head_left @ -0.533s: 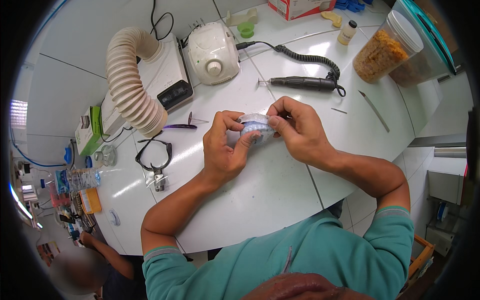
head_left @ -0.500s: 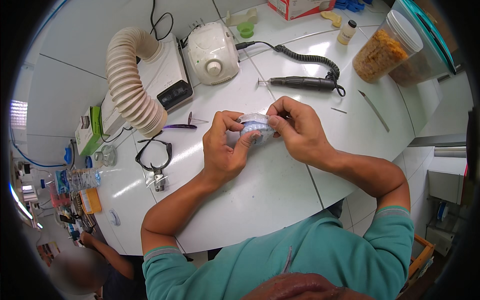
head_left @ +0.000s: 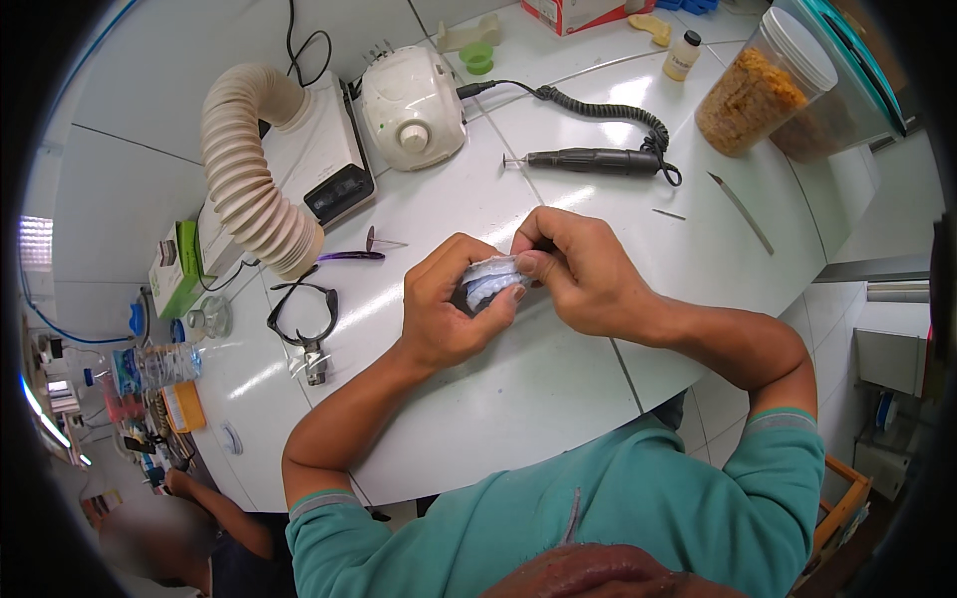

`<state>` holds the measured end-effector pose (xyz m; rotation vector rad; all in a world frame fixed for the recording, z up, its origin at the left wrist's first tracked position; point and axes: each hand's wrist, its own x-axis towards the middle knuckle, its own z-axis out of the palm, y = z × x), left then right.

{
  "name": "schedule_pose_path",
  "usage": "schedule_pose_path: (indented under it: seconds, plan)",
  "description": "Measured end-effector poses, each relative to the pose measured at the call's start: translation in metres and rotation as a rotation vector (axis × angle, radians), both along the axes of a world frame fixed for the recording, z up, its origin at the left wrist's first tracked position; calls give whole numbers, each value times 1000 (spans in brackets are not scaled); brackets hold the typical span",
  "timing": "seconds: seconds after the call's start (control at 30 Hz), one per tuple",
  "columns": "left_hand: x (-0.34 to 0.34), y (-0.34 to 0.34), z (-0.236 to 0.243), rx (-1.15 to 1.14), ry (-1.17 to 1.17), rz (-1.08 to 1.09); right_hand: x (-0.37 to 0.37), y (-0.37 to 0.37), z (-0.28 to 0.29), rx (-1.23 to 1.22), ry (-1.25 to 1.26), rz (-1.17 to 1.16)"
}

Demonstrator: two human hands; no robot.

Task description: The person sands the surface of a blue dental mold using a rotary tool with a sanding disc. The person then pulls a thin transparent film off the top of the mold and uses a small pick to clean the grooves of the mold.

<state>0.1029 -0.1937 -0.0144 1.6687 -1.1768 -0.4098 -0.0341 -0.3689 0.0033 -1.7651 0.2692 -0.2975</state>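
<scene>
While the cast (head_left: 488,283) is held between both hands, it is carried a little nearer the body than half a second ago, and the hands are brought closer together. Its toothed side, earlier turned more squarely to view, is now tipped, so that the pale rim is seen at a slant. The cast is clasped narrowly by the left hand (head_left: 439,304), the thumb being laid on the near face and the fingers kept behind. Its right end is pinched by the thumb and bent forefinger of the right hand (head_left: 593,279); whether anything thin is also held there cannot be told.

A whitish, uneven rim is seen above a matt, bluish, ridged row of teeth. The long axis is set roughly crosswise, from hand to hand, with the right end slightly farther from the body; the teeth are turned toward the body.

Beyond the grip, a slim black handpiece (head_left: 593,160) is laid on the glossy white bench (head_left: 498,399). To the left of the grip, a ribbed cream hose (head_left: 239,164) is arched; to the right, a slender knife (head_left: 740,211) is set down.
</scene>
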Motion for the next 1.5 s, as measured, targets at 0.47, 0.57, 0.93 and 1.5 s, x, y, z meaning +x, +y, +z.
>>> schedule_pose_path:
  seconds: [0.47,0.57,0.93,1.5]
  plan:
    - [4,-1,-3,23,62,24,2,5,-14,34,-10,-58]
    - [4,-1,-4,22,77,29,2,5,-14,46,-9,-57]
    - [6,-3,-6,18,120,20,3,6,-17,73,-7,-86]
    - [10,-8,-5,56,267,-227,10,-23,10,89,60,85]
